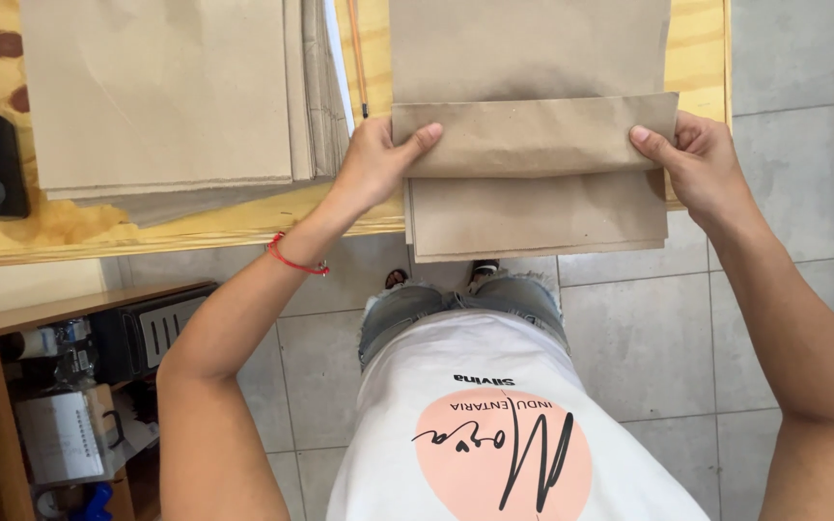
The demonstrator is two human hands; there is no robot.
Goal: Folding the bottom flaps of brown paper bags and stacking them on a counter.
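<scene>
Head cam, looking straight down: both hands pinch a folded flap [533, 135] of brown paper [533, 207] at the front edge of the wooden bench [697, 48]. The left hand [378, 159] is clamped on the flap's left end, the right hand [692, 159] on its right end. Probably best to keep the ends level and press the crease evenly. The paper hangs over the front edge a bit. A paper stack [161, 92] sits just to the left, so there's little side room; the right edge is near.
</scene>
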